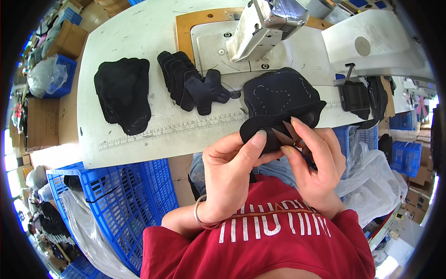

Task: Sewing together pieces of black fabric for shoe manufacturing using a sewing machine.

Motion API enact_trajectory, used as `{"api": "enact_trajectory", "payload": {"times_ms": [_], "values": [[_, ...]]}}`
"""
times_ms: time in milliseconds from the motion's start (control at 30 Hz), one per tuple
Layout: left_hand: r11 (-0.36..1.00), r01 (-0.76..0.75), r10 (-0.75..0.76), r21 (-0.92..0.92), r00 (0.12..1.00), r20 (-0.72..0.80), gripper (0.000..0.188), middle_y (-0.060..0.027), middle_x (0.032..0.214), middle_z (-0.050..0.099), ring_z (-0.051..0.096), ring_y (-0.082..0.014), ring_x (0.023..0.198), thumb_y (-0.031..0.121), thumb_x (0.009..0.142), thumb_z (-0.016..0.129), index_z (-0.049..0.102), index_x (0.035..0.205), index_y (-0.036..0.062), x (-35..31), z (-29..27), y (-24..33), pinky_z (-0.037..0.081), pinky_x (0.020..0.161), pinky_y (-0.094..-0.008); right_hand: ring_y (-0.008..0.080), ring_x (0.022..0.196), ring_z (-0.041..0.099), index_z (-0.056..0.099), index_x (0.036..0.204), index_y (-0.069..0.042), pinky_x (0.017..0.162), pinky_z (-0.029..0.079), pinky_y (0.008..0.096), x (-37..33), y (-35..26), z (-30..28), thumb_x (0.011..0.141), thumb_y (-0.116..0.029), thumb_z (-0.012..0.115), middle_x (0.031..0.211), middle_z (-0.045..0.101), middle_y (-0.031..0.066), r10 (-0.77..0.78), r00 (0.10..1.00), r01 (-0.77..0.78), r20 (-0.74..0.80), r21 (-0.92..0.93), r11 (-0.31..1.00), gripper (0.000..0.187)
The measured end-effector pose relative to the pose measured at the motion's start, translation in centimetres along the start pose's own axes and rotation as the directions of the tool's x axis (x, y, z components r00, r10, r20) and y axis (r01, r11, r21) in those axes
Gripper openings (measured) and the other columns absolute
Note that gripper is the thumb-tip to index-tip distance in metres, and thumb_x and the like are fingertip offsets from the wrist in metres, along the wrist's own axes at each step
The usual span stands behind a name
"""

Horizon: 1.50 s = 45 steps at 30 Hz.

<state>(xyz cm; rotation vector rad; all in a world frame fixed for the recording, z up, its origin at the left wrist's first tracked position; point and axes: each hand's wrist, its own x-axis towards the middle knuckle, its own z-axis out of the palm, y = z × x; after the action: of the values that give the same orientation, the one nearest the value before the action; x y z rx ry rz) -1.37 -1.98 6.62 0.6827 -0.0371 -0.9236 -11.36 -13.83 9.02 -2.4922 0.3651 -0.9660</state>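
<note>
My left hand [230, 169] pinches a black fabric piece [253, 130] between thumb and fingers, above the near edge of the table. Its edge curls up in front of black fabric with white dashed marks [274, 95] on the tabletop; whether the two are joined I cannot tell. Close by on the right, my right hand [316, 162] has thumb and forefinger at a thin, pointed brown piece [283, 135] against the black fabric. The fingers partly hide what lies between them. Left of the hands lies a dark cross-shaped piece [206, 91] on a fanned row of black pieces [174, 74].
A stack of black fabric pieces [123, 90] lies at the table's left. Behind my hands rises a sewing machine arm [265, 30] on its metal plate. A ruler strip [172, 130] runs along the white table [139, 156]. Blue crates [116, 204] and plastic bags [371, 181] flank me.
</note>
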Motion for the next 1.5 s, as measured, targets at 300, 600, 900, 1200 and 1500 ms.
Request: {"api": "enact_trajectory", "payload": {"times_ms": [300, 600, 900, 1200, 1500], "values": [[0.991, -0.089, 0.094, 0.105, 0.995, -0.046, 0.018, -0.0123, 0.098, 0.072, 0.068, -0.0145, 0.089, 0.006, 0.097, 0.061, 0.069, 0.106, -0.0074, -0.2, 0.4, -0.7, 0.061, 0.083, -0.0308, 0.0149, 0.058, 0.058, 0.069, 0.119, -0.005, 0.048, 0.046, 0.0286, -0.3, 0.1, 0.1, 0.069, 0.001, 0.082, 0.078, 0.059, 0.0056, 0.018, 1.0, -0.018, -0.016, -0.015, 1.0, 0.051], [0.995, -0.089, 0.091, 0.035, 0.994, -0.057, 0.012, -0.0102, 0.098, 0.071, 0.068, -0.0129, 0.088, -0.001, 0.094, 0.063, 0.068, 0.103, -0.0066, -0.2, 0.5, -1.7, 0.06, 0.082, -0.0282, 0.0161, 0.06, 0.061, 0.071, 0.114, -0.004, 0.049, 0.048, 0.028, -1.1, 1.0, 1.3, 0.067, -0.001, 0.084, 0.08, 0.062, 0.0057, -0.008, 0.993, 0.01, -0.118, 0.012, 1.0, 0.049], [0.942, -0.238, 0.249, 0.236, 0.968, -0.018, 0.015, -0.0086, 0.095, 0.07, 0.068, -0.0119, 0.08, -0.002, 0.092, 0.065, 0.066, 0.106, -0.0048, 1.1, -0.2, -1.9, 0.062, 0.074, -0.0281, 0.0166, 0.061, 0.06, 0.072, 0.107, -0.005, 0.051, 0.048, 0.0286, -1.2, 1.9, 0.4, 0.064, -0.009, 0.086, 0.076, 0.06, 0.0036, -0.215, 0.977, 0.213, -0.003, 0.123, 0.969, 0.046], [0.992, -0.011, 0.026, 0.129, 0.993, -0.114, 0.015, -0.0114, 0.093, 0.07, 0.07, -0.0177, 0.079, 0.009, 0.094, 0.067, 0.066, 0.1, -0.0044, 2.6, 0.4, -0.1, 0.065, 0.065, -0.0333, 0.0173, 0.063, 0.063, 0.068, 0.113, -0.004, 0.052, 0.048, 0.0272, 0.9, 2.9, -0.5, 0.07, -0.007, 0.083, 0.083, 0.066, 0.0081, -0.068, 0.995, 0.055, 0.078, 0.157, 0.986, 0.046], [0.993, 0.029, -0.022, 0.116, 0.998, -0.059, 0.02, -0.011, 0.093, 0.069, 0.07, -0.0178, 0.082, 0.014, 0.095, 0.067, 0.065, 0.1, -0.0052, 2.7, 0.3, -0.4, 0.064, 0.071, -0.0339, 0.0185, 0.059, 0.061, 0.067, 0.11, -0.009, 0.051, 0.046, 0.029, 1.3, 2.4, -0.5, 0.068, -0.009, 0.084, 0.076, 0.063, 0.0049, 0.093, 0.982, -0.106, 0.162, 0.074, 0.992, 0.045]]}}
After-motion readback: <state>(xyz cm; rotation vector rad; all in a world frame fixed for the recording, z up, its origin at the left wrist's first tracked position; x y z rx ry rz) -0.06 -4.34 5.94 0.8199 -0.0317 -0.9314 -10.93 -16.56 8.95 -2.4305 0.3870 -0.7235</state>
